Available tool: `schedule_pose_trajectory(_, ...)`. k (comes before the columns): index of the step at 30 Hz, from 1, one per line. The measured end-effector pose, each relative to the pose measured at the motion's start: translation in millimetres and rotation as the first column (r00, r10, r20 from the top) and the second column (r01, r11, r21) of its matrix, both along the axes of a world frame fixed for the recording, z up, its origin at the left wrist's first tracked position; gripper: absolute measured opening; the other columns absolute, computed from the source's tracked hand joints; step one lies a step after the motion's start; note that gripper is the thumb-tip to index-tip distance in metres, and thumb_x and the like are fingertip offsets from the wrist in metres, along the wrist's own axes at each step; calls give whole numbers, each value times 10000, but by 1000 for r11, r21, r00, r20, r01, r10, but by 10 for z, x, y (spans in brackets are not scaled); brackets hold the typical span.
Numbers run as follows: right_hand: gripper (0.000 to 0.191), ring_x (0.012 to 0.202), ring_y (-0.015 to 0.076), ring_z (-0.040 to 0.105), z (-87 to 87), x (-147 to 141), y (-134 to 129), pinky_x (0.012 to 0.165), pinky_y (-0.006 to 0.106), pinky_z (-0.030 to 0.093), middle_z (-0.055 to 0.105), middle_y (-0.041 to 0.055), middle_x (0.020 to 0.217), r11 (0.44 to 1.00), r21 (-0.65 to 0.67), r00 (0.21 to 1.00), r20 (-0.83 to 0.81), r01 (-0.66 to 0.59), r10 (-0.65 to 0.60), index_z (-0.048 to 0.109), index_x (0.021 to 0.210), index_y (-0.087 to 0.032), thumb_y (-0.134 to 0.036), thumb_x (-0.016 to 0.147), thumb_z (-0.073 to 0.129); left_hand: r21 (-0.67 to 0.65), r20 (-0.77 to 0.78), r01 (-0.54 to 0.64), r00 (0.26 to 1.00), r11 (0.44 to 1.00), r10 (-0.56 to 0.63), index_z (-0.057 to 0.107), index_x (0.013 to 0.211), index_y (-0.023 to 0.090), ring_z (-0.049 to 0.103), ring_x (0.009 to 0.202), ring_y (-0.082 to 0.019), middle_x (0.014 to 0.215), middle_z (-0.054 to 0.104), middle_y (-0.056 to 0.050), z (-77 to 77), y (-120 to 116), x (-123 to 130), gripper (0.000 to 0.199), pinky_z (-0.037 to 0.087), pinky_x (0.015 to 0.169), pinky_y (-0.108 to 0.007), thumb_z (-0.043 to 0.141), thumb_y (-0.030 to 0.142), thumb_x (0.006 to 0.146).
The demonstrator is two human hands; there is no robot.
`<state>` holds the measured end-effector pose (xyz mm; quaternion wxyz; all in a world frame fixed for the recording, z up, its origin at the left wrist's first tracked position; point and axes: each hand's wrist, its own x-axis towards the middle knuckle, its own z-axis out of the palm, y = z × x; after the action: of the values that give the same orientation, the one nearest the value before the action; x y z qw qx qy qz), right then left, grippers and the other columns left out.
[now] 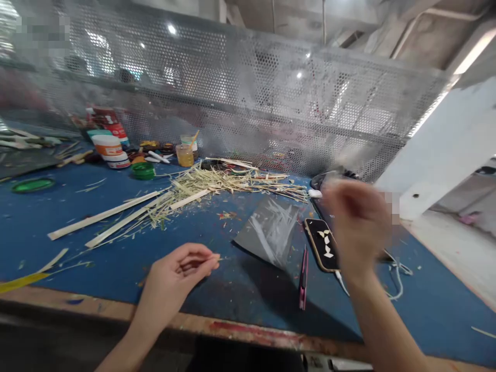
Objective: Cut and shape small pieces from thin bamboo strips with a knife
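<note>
My left hand (pixel 176 276) is over the front of the blue table, thumb and forefinger pinched on a thin pale sliver (pixel 226 258). My right hand (pixel 356 222) is raised on the right, above a phone, and motion smears its fingers. The phone (pixel 314 240) lies with small pale leaf-shaped pieces (pixel 327 243) on its dark screen. Between the hands are a dark grey sandpaper-like sheet (pixel 267 227) with whitish scuffs and a slim pink-and-black tool (pixel 303 281), perhaps a folding knife.
A heap of split straw-like strips (pixel 209 181) spreads across the table's middle, with long flat strips (pixel 112 214) to its left. Paint tubs (pixel 110 150), a green lid (pixel 33 185) and a jar of yellowish liquid (pixel 185 155) stand farther back. A perforated metal screen (pixel 248 93) closes the rear. A white cable (pixel 399 281) trails right.
</note>
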<state>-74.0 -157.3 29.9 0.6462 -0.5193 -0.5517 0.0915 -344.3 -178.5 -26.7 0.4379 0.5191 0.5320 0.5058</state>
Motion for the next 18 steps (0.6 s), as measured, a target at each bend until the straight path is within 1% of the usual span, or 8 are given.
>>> schedule_pose_trajectory(1, 325, 1239, 316, 515, 20, -85, 213, 934, 470, 459, 576, 91, 1321, 994, -67, 955, 278, -91, 106, 692, 1109, -231, -385, 836, 606, -6, -3, 11, 1000, 1000, -11, 630, 766, 190, 708, 745, -182, 745, 732, -36, 12, 4, 22, 301, 569, 640, -180, 804, 402, 642)
schedule_pose_trajectory(2, 378, 1314, 333, 428, 12, -140, 371, 1009, 497, 404, 503, 122, 1395, 983, -117, 919, 354, -140, 173, 673, 1152, -209, -334, 796, 662, -12, -10, 17, 1000, 1000, -17, 642, 776, 189, 707, 736, -181, 731, 729, -34, 27, 10, 39, 293, 568, 636, -179, 798, 403, 651)
schedule_pose_trajectory(4, 401, 1332, 351, 398, -66, -102, 477, 1038, 524, 380, 472, 156, 1415, 964, -195, 876, 414, -180, 247, 661, 1174, -181, -302, 792, 669, -21, -28, -16, 999, 1000, 15, 665, 805, 193, 705, 711, -177, 719, 728, -30, 57, 27, 38, 286, 565, 619, -175, 778, 417, 669)
schedule_pose_trajectory(7, 426, 1342, 254, 405, -305, 312, 163, 1096, 477, 342, 475, 96, 1426, 946, -297, 805, 526, -131, 276, 508, 1338, -222, -360, 937, 467, -21, -86, -86, 993, 996, 84, 695, 826, 203, 705, 691, -180, 739, 737, -28, 59, 72, -46, 319, 570, 629, -176, 768, 459, 650)
schedule_pose_trajectory(10, 425, 1264, 242, 499, -670, 821, -329, 1017, 457, 438, 553, 65, 1352, 952, -271, 854, 519, 139, 22, 417, 1373, -272, -387, 964, 404, -18, -230, -52, 972, 999, 46, 720, 811, 222, 716, 743, -188, 801, 750, -26, -11, 139, -120, 326, 565, 659, -151, 776, 480, 619)
schedule_pose_trajectory(12, 423, 1201, 258, 554, -927, 1042, -555, 1005, 499, 435, 632, 66, 1244, 940, -275, 835, 550, 201, -18, 397, 1365, -265, -390, 960, 411, -19, -300, -6, 954, 1000, 0, 729, 813, 244, 723, 787, -191, 840, 755, -17, -76, 177, -93, 293, 558, 666, -131, 754, 486, 649)
schedule_pose_trajectory(15, 390, 1197, 276, 558, -1177, 1159, -684, 1028, 570, 384, 652, 60, 1209, 929, -312, 732, 677, 197, 72, 413, 1328, -262, -380, 956, 423, -3, -323, 104, 941, 995, -100, 732, 834, 277, 731, 777, -173, 855, 760, 6, -150, 188, 72, 227, 553, 677, -115, 694, 474, 729)
schedule_pose_trajectory(18, 370, 1252, 296, 508, -1167, 1094, -698, 1033, 606, 348, 601, 64, 1287, 933, -276, 648, 759, 230, 65, 434, 1309, -266, -370, 954, 434, 107, -383, 227, 908, 968, -171, 723, 859, 314, 730, 708, -125, 825, 760, 49, -180, 135, 311, 136, 532, 658, -73, 643, 409, 804)
